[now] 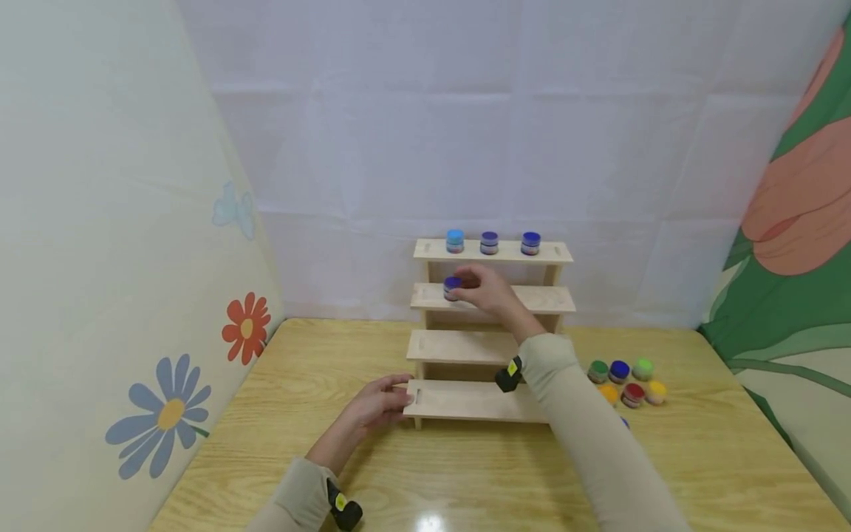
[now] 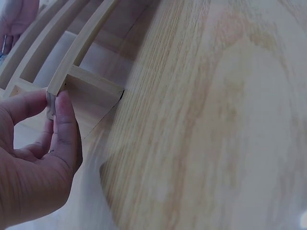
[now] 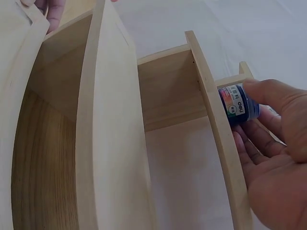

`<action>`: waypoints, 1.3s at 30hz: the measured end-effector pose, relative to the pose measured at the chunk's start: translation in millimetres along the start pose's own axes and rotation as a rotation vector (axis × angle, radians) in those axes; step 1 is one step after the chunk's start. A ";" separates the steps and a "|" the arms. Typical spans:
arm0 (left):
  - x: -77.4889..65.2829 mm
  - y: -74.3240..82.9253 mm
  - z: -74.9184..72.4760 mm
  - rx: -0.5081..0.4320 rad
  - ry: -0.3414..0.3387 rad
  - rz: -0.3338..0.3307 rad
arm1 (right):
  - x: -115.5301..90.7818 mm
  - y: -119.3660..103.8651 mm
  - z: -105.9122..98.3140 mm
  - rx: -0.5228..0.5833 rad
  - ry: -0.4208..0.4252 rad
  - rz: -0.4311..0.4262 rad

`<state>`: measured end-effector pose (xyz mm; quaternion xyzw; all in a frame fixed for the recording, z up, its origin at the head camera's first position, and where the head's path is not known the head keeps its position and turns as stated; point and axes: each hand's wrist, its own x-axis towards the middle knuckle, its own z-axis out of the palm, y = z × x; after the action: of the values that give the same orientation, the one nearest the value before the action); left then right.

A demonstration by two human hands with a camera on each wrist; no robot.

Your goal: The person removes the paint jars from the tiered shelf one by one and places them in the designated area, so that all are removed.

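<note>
My right hand (image 1: 488, 290) pinches a small dark blue paint jar (image 1: 451, 289) at the left end of the second shelf from the top. In the right wrist view the labelled jar (image 3: 235, 106) is between thumb and fingers, its base right at the shelf board. With thumb and fingers my left hand (image 1: 380, 405) grips the left end of the lowest board of the wooden tiered rack (image 1: 479, 403); the left wrist view shows this pinch on the board's end (image 2: 51, 103). On the top shelf stand a light blue jar (image 1: 455, 241), a purple-blue jar (image 1: 488, 243) and a dark blue jar (image 1: 530, 244).
Right of the rack, several paint jars stand on the wooden table (image 1: 731, 443), among them a green jar (image 1: 598, 372), a red jar (image 1: 633, 395) and a yellow jar (image 1: 657, 393). My right sleeve (image 1: 585, 428) partly covers this group. A white cloth backdrop (image 1: 372, 162) hangs behind.
</note>
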<state>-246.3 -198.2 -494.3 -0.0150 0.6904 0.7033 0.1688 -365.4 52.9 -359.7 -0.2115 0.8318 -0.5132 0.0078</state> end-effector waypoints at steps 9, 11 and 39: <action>0.2 -0.2 0.6 0.008 0.012 -0.003 | 1.8 -6.0 4.9 -0.120 -0.007 0.015; -0.1 -0.4 0.5 0.007 0.004 0.000 | 0.8 -6.0 5.4 -0.123 -0.002 0.024; 2.7 1.2 8.2 0.003 -0.010 0.008 | -86.3 12.1 -76.2 -0.127 0.073 0.025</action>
<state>-247.5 -189.6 -493.4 -0.0085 0.6907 0.7030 0.1694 -308.5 153.4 -351.5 -0.1824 0.8649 -0.4668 -0.0298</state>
